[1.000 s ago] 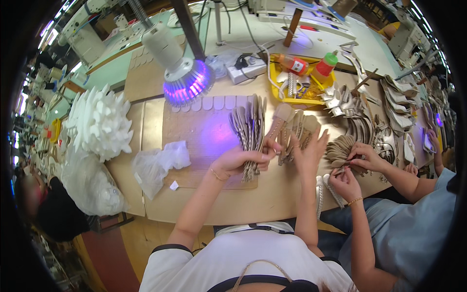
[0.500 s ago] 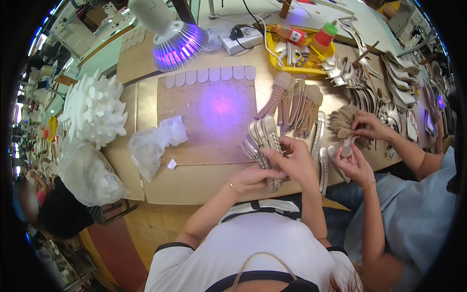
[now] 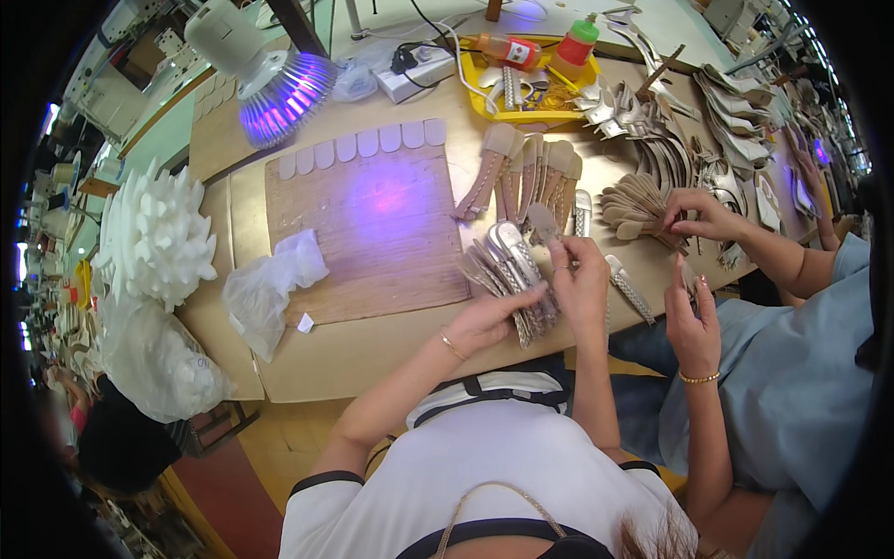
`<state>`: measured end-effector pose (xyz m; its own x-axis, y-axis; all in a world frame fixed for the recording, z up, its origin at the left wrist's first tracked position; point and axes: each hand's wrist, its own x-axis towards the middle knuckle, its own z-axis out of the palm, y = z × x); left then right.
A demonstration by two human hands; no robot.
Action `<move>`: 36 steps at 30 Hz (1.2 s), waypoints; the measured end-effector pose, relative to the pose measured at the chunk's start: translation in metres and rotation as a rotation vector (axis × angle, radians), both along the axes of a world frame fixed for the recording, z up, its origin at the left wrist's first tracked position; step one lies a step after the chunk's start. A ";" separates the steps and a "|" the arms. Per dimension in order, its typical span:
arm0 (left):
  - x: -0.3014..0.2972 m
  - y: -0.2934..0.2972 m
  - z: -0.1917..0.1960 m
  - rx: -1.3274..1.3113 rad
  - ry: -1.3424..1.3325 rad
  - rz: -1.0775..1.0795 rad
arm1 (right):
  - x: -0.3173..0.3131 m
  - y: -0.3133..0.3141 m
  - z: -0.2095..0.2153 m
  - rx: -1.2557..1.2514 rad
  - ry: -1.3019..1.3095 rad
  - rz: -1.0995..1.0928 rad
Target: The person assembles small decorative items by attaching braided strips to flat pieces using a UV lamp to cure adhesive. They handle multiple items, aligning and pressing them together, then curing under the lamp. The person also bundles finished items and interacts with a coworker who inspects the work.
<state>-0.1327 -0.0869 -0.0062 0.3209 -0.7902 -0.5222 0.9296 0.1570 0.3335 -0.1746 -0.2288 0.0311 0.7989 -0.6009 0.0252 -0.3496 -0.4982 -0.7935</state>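
My left hand (image 3: pixel 486 321) is closed round the lower part of a fanned bundle of silvery braided straps (image 3: pixel 510 261) with rounded ends, above the table's near edge. Just right of it, my right hand (image 3: pixel 582 279) pinches a single strap with a rounded tan end (image 3: pixel 541 222), raised beside the bundle. Its lower part is hidden behind my fingers. Beyond my hands lies a group of tan-backed braided straps (image 3: pixel 535 172). A few loose silvery straps (image 3: pixel 631 289) lie to the right.
A lamp (image 3: pixel 284 93) lights a brown board (image 3: pixel 372 252) with a row of rounded pale pieces (image 3: pixel 372 142). A yellow tray (image 3: pixel 535 114) holds bottles. White foam (image 3: pixel 154 238) and plastic bags (image 3: pixel 270 289) lie left. At right, a co-worker's hands (image 3: pixel 698 219) work beside fanned straps (image 3: pixel 629 205).
My right hand has lifted one strap away from the bundle in my left hand. The co-worker's hands have moved apart. The whole view has shifted slightly.
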 end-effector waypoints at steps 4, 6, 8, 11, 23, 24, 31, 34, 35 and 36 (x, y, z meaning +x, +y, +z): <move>0.006 0.001 0.022 -0.078 0.271 0.167 | 0.002 -0.009 0.021 0.697 -0.103 0.007; 0.000 0.000 0.035 -0.061 0.232 0.254 | 0.005 -0.006 0.034 0.785 -0.206 0.037; -0.014 0.003 0.047 0.010 0.113 0.312 | 0.009 -0.002 0.048 0.827 -0.258 0.063; -0.027 0.024 0.056 0.106 0.009 0.197 | 0.014 0.006 0.067 0.841 -0.265 0.113; 0.040 0.095 0.112 0.214 -0.746 0.412 | 0.031 0.049 0.102 0.316 -0.320 0.421; 0.047 0.094 0.116 0.181 -0.785 0.417 | 0.030 0.053 0.105 0.206 -0.285 0.433; 0.062 0.082 0.127 0.130 -0.830 0.372 | 0.035 0.069 0.108 -0.167 -0.380 0.529; 0.063 0.082 0.127 0.129 -0.818 0.378 | 0.035 0.070 0.108 -0.142 -0.379 0.510; 0.063 0.082 0.126 0.126 -0.823 0.376 | 0.035 0.069 0.108 -0.175 -0.395 0.519; 0.063 0.083 0.126 0.120 -0.817 0.375 | 0.034 0.069 0.109 -0.202 -0.405 0.528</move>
